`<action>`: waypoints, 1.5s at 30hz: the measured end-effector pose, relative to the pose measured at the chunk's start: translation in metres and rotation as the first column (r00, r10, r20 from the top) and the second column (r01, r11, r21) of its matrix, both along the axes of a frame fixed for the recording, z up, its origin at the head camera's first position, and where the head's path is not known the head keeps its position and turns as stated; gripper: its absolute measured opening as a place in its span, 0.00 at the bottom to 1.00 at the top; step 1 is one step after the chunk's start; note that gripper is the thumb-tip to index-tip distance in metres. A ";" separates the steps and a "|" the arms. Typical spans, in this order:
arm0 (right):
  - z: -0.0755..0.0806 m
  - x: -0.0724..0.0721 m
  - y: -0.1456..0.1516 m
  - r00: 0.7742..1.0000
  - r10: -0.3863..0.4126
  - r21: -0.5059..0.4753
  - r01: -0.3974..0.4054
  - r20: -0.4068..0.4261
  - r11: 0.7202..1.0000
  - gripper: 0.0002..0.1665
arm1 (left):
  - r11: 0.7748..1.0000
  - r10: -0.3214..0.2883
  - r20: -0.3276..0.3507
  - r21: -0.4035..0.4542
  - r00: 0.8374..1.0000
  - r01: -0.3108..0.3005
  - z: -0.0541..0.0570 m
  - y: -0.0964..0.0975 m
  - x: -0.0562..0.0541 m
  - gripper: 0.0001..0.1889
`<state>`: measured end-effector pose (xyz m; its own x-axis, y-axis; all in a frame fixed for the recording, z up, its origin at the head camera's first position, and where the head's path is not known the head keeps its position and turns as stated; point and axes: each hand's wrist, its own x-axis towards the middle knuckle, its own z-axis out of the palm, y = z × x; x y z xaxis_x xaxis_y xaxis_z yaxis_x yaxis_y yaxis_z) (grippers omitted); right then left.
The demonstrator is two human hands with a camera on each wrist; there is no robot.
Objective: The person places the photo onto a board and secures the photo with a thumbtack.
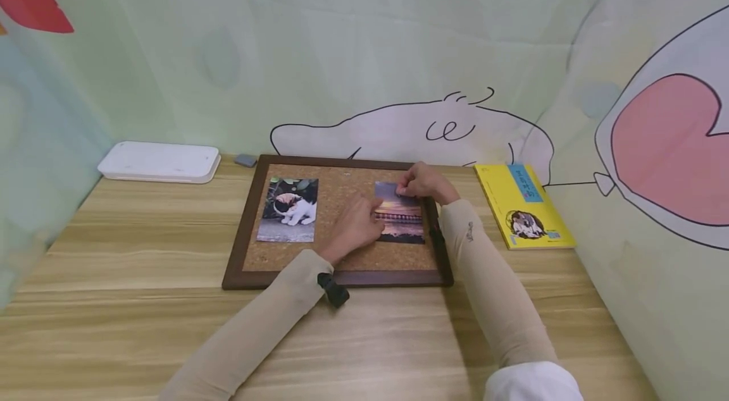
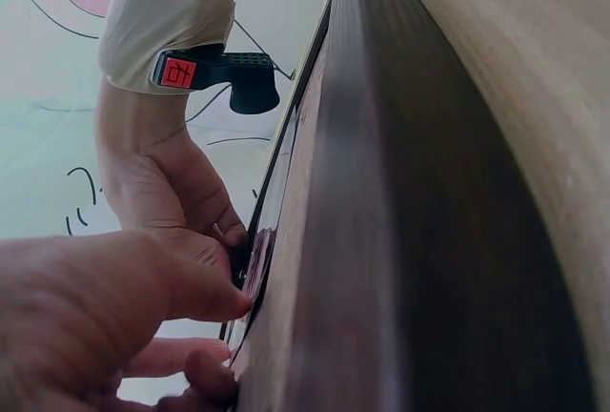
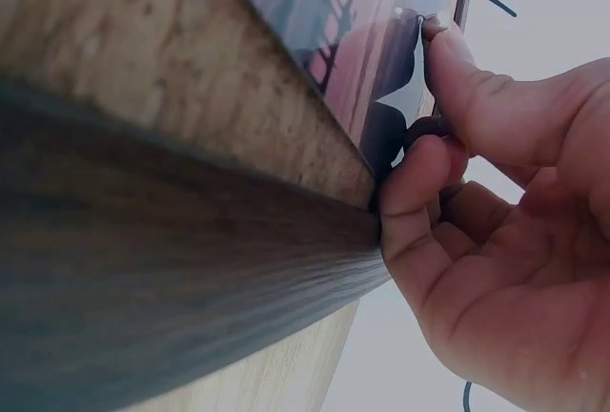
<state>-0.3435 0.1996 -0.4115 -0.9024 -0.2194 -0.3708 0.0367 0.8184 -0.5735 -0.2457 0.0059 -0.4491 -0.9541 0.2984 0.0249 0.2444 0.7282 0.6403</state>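
A brown-framed cork board (image 1: 347,255) lies on the wooden table with two photos on it. On its left side is a photo of a cat (image 1: 287,224); on the right is a sunset photo (image 1: 398,230). My left hand (image 1: 355,224) reaches across the board, its fingertips pressing the sunset photo's left edge. At the upper part of that photo, my right hand (image 1: 427,183) pinches a small pushpin (image 3: 422,23) between thumb and finger, mostly hidden by the fingertips. In the left wrist view both hands (image 2: 181,193) meet close over the photo.
To the left, a white flat case (image 1: 159,160) stands by the wall, with a small grey block (image 1: 245,160) beside the board's corner. A yellow book (image 1: 524,205) lies right of the board. A printed cloth wall (image 1: 342,59) closes off the back.
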 end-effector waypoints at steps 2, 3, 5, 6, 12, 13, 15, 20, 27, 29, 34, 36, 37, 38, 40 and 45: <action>0.000 0.000 0.000 1.000 -0.001 0.006 0.001 0.004 1.000 0.09 | 1.000 -0.001 0.004 0.010 1.000 0.001 0.001 -0.001 0.000 0.28; 0.000 -0.001 0.000 1.000 0.002 0.012 -0.002 0.003 1.000 0.09 | 1.000 0.002 0.008 0.014 1.000 -0.002 0.001 -0.001 0.000 0.28; 0.000 -0.001 0.000 1.000 0.005 0.018 -0.005 0.004 1.000 0.09 | 1.000 0.007 0.011 0.015 1.000 -0.007 0.001 -0.002 0.000 0.27; -0.001 -0.001 0.000 1.000 0.007 0.019 -0.007 0.004 1.000 0.09 | 1.000 0.012 0.012 0.016 1.000 -0.013 0.002 -0.002 0.000 0.27; -0.002 -0.001 0.000 1.000 -0.013 0.002 0.013 0.010 1.000 0.08 | 0.999 0.038 0.012 -0.002 0.999 -0.038 0.002 -0.003 0.001 0.27; -0.002 -0.001 0.000 1.000 -0.019 -0.001 0.019 0.012 1.000 0.08 | 0.999 0.042 0.015 -0.004 0.999 -0.042 0.002 -0.003 0.001 0.27; -0.001 -0.001 0.000 1.000 -0.028 -0.007 0.028 0.014 1.000 0.07 | 0.999 0.048 0.019 -0.009 0.999 -0.048 0.002 -0.003 0.001 0.26; 0.000 0.000 0.001 0.999 -0.035 -0.007 0.035 0.014 0.999 0.07 | 0.999 0.049 0.030 -0.010 0.998 -0.049 0.003 -0.002 0.001 0.26; 0.000 -0.001 0.001 1.000 -0.022 -0.006 0.023 0.020 1.000 0.07 | 0.999 0.044 0.029 -0.010 0.999 -0.043 0.004 -0.002 0.002 0.26; 0.000 -0.001 0.000 0.999 -0.027 -0.007 0.027 0.023 1.000 0.06 | 0.999 0.046 0.029 -0.008 0.999 -0.046 0.003 -0.002 0.002 0.26; 0.000 0.000 -0.001 0.999 -0.043 -0.025 0.044 0.025 0.999 0.07 | 0.999 0.048 0.034 0.001 0.998 -0.048 0.002 -0.004 0.002 0.26; -0.001 0.000 -0.001 0.999 -0.044 -0.040 0.045 0.024 0.998 0.08 | 0.999 0.044 0.028 0.004 0.999 -0.044 0.002 -0.004 0.001 0.26; -0.001 0.001 -0.001 0.999 -0.044 -0.049 0.045 0.022 0.998 0.07 | 0.999 0.040 0.019 0.005 0.999 -0.040 0.001 -0.004 0.001 0.26; -0.001 0.001 -0.001 0.999 -0.042 -0.056 0.043 0.020 0.997 0.07 | 0.999 0.035 0.010 0.005 0.999 -0.035 0.001 -0.005 0.000 0.26; -0.002 0.002 0.000 0.999 -0.038 -0.061 0.038 0.012 0.997 0.05 | 1.000 0.027 -0.008 0.005 1.000 -0.027 0.000 -0.005 0.000 0.25; -0.003 0.003 0.002 0.999 -0.040 -0.073 0.040 0.007 0.997 0.03 | 1.000 0.023 -0.010 0.004 1.000 -0.023 0.000 -0.005 -0.001 0.25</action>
<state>-0.3402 0.2017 -0.4145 -0.9090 -0.2098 -0.3601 0.0720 0.7720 -0.6315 -0.2467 0.0012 -0.4490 -0.9604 0.2764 0.0360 0.2344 0.7312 0.6407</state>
